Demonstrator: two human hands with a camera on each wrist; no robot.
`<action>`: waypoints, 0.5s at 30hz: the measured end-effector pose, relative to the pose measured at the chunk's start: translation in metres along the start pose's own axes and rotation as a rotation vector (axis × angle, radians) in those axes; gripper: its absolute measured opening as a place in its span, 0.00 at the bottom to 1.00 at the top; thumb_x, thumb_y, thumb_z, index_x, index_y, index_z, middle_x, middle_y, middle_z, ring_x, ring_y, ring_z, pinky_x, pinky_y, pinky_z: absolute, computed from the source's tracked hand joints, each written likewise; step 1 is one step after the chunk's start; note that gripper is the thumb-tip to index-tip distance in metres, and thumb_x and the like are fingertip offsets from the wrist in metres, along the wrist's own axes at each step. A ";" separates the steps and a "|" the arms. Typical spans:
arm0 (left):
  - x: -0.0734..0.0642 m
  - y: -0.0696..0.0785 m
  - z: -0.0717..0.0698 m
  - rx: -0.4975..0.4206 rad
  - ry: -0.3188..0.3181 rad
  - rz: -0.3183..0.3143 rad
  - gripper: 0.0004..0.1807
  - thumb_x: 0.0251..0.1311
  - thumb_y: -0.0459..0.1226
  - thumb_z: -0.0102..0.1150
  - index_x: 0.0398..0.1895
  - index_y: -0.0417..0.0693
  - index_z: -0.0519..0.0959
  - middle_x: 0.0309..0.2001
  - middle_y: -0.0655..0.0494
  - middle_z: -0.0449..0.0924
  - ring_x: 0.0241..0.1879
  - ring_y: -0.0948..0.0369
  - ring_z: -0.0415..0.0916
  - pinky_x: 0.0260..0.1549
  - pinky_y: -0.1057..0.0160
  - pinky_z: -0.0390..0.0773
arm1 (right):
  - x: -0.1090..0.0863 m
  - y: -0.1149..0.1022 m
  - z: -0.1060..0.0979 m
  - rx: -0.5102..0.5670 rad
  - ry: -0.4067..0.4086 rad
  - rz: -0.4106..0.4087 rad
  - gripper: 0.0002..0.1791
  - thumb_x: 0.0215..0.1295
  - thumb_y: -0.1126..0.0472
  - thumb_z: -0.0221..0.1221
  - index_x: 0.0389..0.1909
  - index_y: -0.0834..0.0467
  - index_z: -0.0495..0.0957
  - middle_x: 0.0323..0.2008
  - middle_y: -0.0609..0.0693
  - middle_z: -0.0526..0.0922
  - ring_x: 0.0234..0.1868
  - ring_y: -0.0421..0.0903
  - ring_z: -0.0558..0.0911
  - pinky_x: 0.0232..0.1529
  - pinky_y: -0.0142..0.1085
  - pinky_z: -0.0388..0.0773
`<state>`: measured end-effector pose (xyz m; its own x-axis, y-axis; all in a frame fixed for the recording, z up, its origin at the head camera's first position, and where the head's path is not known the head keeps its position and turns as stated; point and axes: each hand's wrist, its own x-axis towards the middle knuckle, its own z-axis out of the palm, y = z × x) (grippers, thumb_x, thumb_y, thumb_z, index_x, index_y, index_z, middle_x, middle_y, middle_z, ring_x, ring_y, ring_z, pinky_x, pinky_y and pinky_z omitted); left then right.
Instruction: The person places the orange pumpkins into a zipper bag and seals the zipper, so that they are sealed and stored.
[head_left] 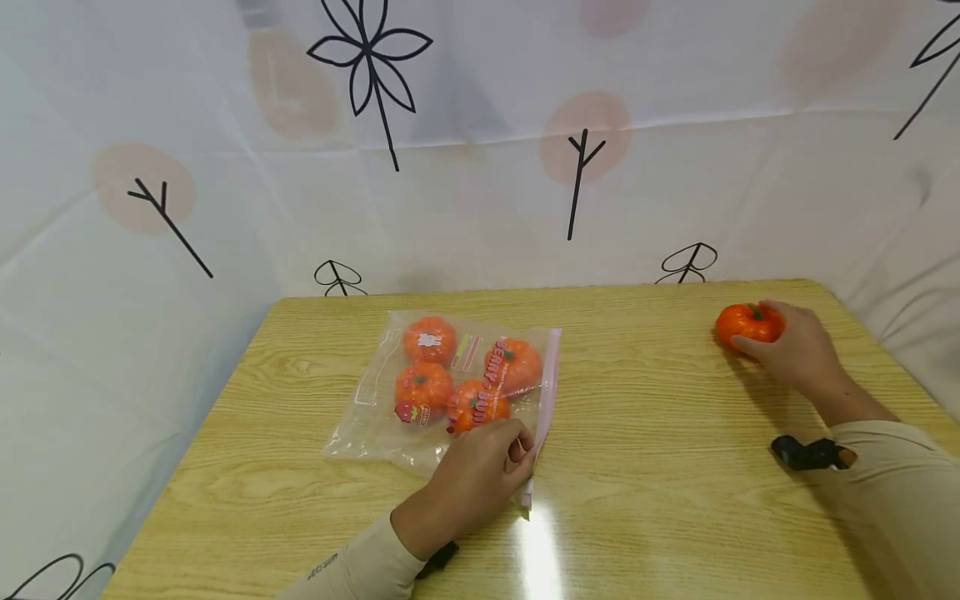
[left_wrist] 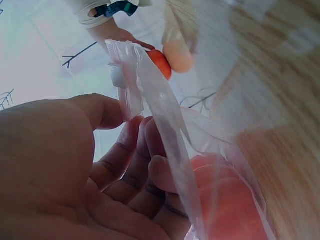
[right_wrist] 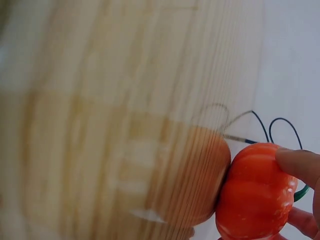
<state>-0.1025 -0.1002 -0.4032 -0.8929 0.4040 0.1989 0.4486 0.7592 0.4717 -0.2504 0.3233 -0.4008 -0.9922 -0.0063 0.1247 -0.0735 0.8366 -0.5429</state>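
A clear zip bag [head_left: 375,433] with a pink zip edge lies on the table and holds several orange toy pumpkins [head_left: 423,387]. My left hand [head_left: 480,467] pinches the bag's zip edge near its lower corner, between thumb and fingertips. Close to that pinch, the left wrist view shows a pale slider [left_wrist: 117,75] on the zip. At the far right of the table, my right hand [head_left: 806,350] grips a single orange toy pumpkin [head_left: 738,325] with a green stem. In the right wrist view, this pumpkin [right_wrist: 257,195] appears at or very near the tabletop.
The wooden table [head_left: 637,467] spreads between the bag and the right hand. A white cloth [head_left: 465,208] with leaf and twig drawings hangs behind it and at the sides. Black straps [head_left: 806,452] sit at both wrists.
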 end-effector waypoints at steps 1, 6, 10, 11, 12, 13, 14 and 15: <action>0.000 0.000 0.000 -0.002 -0.002 -0.002 0.04 0.65 0.40 0.62 0.34 0.52 0.79 0.25 0.66 0.72 0.23 0.73 0.64 0.23 0.76 0.66 | 0.000 -0.001 0.001 0.002 -0.001 -0.003 0.40 0.68 0.52 0.60 0.68 0.76 0.58 0.62 0.85 0.57 0.61 0.81 0.58 0.56 0.74 0.59; 0.000 0.000 0.000 -0.010 -0.008 -0.006 0.04 0.65 0.40 0.62 0.34 0.52 0.79 0.25 0.66 0.72 0.22 0.73 0.64 0.22 0.76 0.66 | -0.001 -0.009 0.007 0.010 -0.017 -0.022 0.40 0.68 0.52 0.61 0.68 0.75 0.59 0.62 0.85 0.58 0.61 0.81 0.59 0.56 0.74 0.59; 0.000 0.000 0.000 -0.011 -0.009 -0.008 0.04 0.65 0.40 0.62 0.34 0.52 0.79 0.25 0.66 0.72 0.22 0.73 0.63 0.22 0.76 0.66 | -0.004 -0.020 0.013 0.022 -0.023 -0.050 0.39 0.67 0.52 0.62 0.68 0.74 0.60 0.62 0.83 0.59 0.61 0.80 0.60 0.56 0.74 0.60; 0.000 0.000 0.000 -0.011 -0.009 -0.008 0.04 0.65 0.40 0.62 0.34 0.52 0.79 0.25 0.66 0.71 0.22 0.73 0.63 0.22 0.76 0.66 | -0.005 -0.023 0.014 0.030 -0.021 -0.060 0.39 0.67 0.52 0.62 0.68 0.74 0.61 0.62 0.83 0.59 0.61 0.80 0.60 0.56 0.74 0.60; 0.000 0.000 0.000 -0.012 -0.010 -0.007 0.04 0.65 0.40 0.62 0.34 0.52 0.79 0.25 0.66 0.71 0.22 0.73 0.63 0.22 0.76 0.66 | -0.006 -0.026 0.016 0.033 -0.020 -0.069 0.39 0.67 0.52 0.63 0.68 0.74 0.61 0.63 0.82 0.60 0.61 0.80 0.60 0.56 0.74 0.60; 0.000 0.000 0.000 -0.012 -0.010 -0.008 0.04 0.65 0.40 0.62 0.34 0.52 0.79 0.25 0.66 0.71 0.22 0.73 0.63 0.22 0.76 0.66 | -0.007 -0.029 0.017 0.036 -0.020 -0.079 0.39 0.66 0.52 0.64 0.68 0.73 0.62 0.63 0.82 0.60 0.62 0.80 0.61 0.57 0.73 0.60; 0.000 0.000 -0.001 -0.013 -0.009 -0.007 0.04 0.65 0.40 0.62 0.34 0.52 0.79 0.25 0.66 0.71 0.22 0.73 0.63 0.22 0.76 0.66 | -0.007 -0.032 0.019 0.039 -0.020 -0.088 0.39 0.66 0.52 0.64 0.68 0.73 0.62 0.63 0.81 0.61 0.62 0.79 0.61 0.57 0.73 0.60; 0.000 0.000 -0.001 -0.013 -0.009 -0.007 0.04 0.65 0.40 0.62 0.34 0.52 0.79 0.25 0.66 0.71 0.22 0.73 0.63 0.22 0.76 0.66 | -0.009 -0.036 0.020 0.044 -0.021 -0.099 0.39 0.66 0.52 0.64 0.68 0.72 0.62 0.63 0.81 0.61 0.62 0.79 0.61 0.57 0.73 0.61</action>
<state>-0.1024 -0.1004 -0.4027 -0.8955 0.4033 0.1880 0.4418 0.7554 0.4840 -0.2414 0.2823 -0.3994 -0.9817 -0.0998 0.1620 -0.1752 0.8065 -0.5647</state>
